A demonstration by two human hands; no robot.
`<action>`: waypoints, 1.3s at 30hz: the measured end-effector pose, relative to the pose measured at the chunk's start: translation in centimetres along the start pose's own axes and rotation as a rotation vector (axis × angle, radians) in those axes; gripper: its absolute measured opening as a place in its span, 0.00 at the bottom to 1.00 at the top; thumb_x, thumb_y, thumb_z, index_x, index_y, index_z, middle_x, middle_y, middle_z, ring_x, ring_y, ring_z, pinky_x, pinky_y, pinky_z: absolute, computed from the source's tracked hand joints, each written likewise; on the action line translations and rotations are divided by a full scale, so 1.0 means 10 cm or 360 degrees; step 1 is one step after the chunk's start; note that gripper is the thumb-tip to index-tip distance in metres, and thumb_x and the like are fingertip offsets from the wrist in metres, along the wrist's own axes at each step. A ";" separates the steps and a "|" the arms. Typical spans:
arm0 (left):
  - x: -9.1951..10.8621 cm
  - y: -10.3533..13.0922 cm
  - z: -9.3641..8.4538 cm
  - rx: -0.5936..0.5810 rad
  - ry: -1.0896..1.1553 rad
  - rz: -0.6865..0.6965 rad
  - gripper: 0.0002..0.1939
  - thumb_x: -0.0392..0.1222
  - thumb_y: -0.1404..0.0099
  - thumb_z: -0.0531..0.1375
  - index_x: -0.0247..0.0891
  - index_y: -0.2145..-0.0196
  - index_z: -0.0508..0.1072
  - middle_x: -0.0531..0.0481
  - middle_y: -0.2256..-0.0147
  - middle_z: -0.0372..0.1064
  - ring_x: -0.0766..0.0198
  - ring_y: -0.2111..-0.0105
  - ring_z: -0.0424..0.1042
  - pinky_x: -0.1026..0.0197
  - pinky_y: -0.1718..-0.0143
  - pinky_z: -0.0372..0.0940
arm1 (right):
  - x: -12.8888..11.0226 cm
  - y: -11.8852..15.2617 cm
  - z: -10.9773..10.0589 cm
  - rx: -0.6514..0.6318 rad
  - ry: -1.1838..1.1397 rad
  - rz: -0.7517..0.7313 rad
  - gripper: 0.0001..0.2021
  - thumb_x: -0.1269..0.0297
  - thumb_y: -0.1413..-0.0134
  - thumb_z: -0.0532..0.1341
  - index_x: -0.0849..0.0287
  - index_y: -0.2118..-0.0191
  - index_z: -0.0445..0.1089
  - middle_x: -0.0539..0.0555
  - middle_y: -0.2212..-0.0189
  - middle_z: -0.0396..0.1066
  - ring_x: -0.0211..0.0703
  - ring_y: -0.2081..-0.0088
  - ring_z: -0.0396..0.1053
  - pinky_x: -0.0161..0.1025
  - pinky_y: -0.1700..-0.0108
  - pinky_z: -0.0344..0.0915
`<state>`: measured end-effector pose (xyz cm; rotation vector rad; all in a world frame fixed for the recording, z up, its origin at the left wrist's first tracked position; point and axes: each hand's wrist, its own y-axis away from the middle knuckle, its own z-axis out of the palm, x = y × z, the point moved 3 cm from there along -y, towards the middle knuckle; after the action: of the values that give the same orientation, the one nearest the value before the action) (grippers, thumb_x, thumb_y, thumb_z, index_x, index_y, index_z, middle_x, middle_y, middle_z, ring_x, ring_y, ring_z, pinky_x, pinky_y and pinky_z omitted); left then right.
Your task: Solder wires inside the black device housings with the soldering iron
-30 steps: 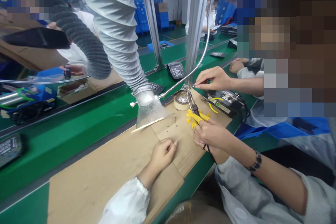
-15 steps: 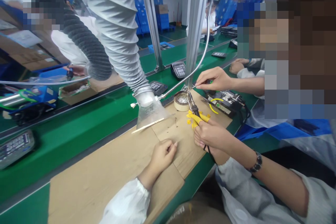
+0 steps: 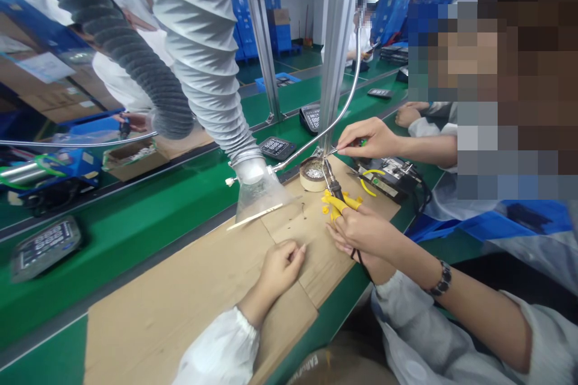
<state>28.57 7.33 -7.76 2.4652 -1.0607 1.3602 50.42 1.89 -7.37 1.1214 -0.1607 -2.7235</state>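
Note:
My left hand (image 3: 282, 264) rests in a loose fist on the brown cardboard, thumb against the curled fingers, nothing visible in it. My right hand (image 3: 377, 264) lies partly beneath a co-worker's hand (image 3: 368, 228); its few visible fingers stretch out to the left, the rest hidden. A black cord runs beside it. The co-worker's hand wears yellow finger cots and grips a soldering iron (image 3: 334, 187). The iron's tip is at a round tin (image 3: 312, 183) with silvery bits inside. Another co-worker hand (image 3: 372, 137) pinches a thin rod near the tip.
A fume hose (image 3: 203, 60) with a clear hood (image 3: 259, 189) hangs over the cardboard (image 3: 180, 289). Yellow-handled pliers (image 3: 372, 177) and a metal fixture (image 3: 397, 174) lie at right. Display units (image 3: 47, 246) sit on the green belt (image 3: 149, 210); a metal post (image 3: 334, 60) stands behind.
The display units on the belt have shifted to the right. Fingers of my right hand reach slightly further out to the left. My left hand, the soldering iron and the co-worker's hands stay almost still.

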 end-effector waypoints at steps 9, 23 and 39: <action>0.02 0.00 0.00 -0.0001 0.0007 -0.0014 0.23 0.49 0.28 0.53 0.39 0.79 0.58 0.55 0.80 0.58 0.69 0.78 0.59 0.65 0.73 0.52 | -0.01 -0.01 -0.02 -0.0147 -0.0139 -0.0025 0.16 0.46 0.34 0.50 0.54 0.60 0.60 0.48 0.73 0.60 0.39 0.77 0.57 0.33 0.80 0.58; -0.01 -0.01 0.03 -0.0016 0.0009 -0.0018 0.23 0.49 0.27 0.53 0.38 0.79 0.57 0.55 0.80 0.57 0.68 0.77 0.59 0.64 0.72 0.51 | -0.02 0.02 0.05 -0.0057 -0.0066 -0.0008 0.26 0.49 0.31 0.31 0.53 0.64 0.61 0.48 0.77 0.59 0.36 0.81 0.55 0.32 0.80 0.52; -0.02 -0.01 0.04 -0.0018 0.0006 -0.0018 0.23 0.49 0.28 0.53 0.38 0.79 0.57 0.55 0.80 0.57 0.68 0.77 0.60 0.64 0.72 0.51 | 0.12 0.03 -0.17 -0.0081 -0.0149 -0.0040 0.16 0.47 0.35 0.55 0.55 0.58 0.62 0.51 0.70 0.67 0.37 0.79 0.59 0.32 0.81 0.54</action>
<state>28.86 7.32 -8.10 2.4561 -1.0490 1.3515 50.79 1.33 -9.33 0.9894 -0.0904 -2.7871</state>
